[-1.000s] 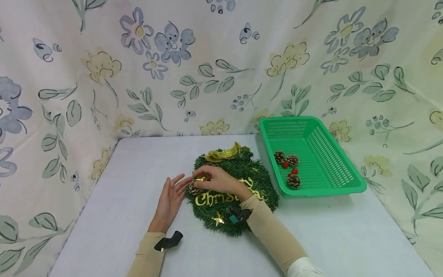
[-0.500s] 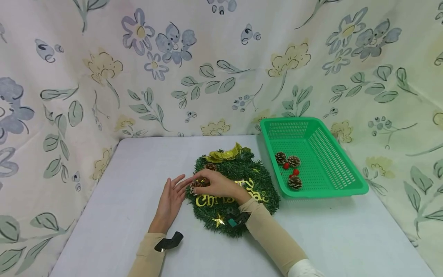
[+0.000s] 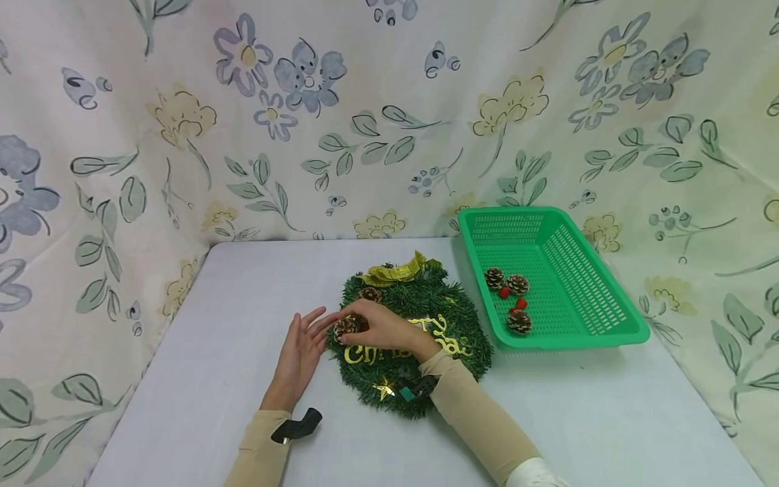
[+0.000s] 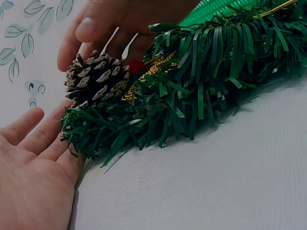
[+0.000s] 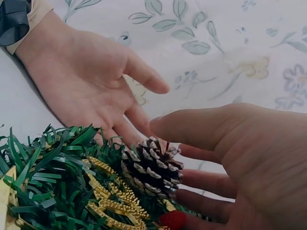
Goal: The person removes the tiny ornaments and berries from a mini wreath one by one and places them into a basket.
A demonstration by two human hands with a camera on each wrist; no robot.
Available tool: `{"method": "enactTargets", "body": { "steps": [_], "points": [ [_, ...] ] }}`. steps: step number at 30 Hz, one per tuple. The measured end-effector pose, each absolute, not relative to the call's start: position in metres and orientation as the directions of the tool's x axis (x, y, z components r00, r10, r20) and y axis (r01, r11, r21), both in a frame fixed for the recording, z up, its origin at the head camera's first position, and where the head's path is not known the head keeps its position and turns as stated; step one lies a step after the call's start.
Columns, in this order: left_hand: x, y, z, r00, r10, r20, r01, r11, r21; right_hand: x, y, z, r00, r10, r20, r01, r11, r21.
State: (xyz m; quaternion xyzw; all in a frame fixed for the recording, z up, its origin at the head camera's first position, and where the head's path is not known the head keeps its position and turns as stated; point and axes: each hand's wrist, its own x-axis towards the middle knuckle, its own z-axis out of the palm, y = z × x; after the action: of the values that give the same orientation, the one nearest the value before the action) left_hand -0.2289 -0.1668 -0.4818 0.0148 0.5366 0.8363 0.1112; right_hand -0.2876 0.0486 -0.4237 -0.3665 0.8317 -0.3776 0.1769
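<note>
More closely bracketing nine-o'clock pine cone (image 3: 345, 329) on wreath (image 3: 422, 296) than before, with loose-fingered, ungripping right hand (image 3: 383, 327) and left hand (image 3: 300, 353), seemingly mid-adjustment.

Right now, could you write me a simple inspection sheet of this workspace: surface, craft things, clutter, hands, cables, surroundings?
Surface: white table, looks flat.
Job's things: green wreath with a gold ribbon; left-edge pinecone on it; green basket beside it, holding three loose pinecones and small red pieces.
Clutter: a tiny dark speck on the table, in front of the basket.
Hands: left hand palm up, fingers by the wreath's edge; right hand curved about the left-edge pinecone, firmness of contact unclear.
Cables: nothing seen.
Surroundings: floral curtain behind the table.
</note>
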Motion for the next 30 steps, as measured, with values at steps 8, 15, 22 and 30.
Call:
{"method": "enactTargets", "body": {
  "steps": [8,15,22,30],
  "points": [
    [-0.229,-0.167,-0.481,-0.973,0.208,-0.098,-0.176,-0.397,0.901,-0.287,0.047,-0.428,-0.679,-0.731,-0.064,-0.463,0.494,-0.736],
    [-0.229,-0.167,-0.481,-0.974,0.202,-0.105,-0.18,-0.399,0.899,-0.286,0.045,-0.431,-0.675,-0.736,-0.053,-0.462,0.477,-0.747],
    [-0.229,-0.168,-0.482,-0.976,0.194,-0.101,-0.171,-0.387,0.906,-0.286,0.044,-0.433,-0.681,-0.731,-0.04,-0.477,0.484,-0.734],
    [-0.229,-0.168,-0.483,-0.975,0.189,-0.115,-0.181,-0.377,0.908,-0.288,0.042,-0.44,-0.67,-0.741,-0.03,-0.508,0.488,-0.71]
  ]
}}
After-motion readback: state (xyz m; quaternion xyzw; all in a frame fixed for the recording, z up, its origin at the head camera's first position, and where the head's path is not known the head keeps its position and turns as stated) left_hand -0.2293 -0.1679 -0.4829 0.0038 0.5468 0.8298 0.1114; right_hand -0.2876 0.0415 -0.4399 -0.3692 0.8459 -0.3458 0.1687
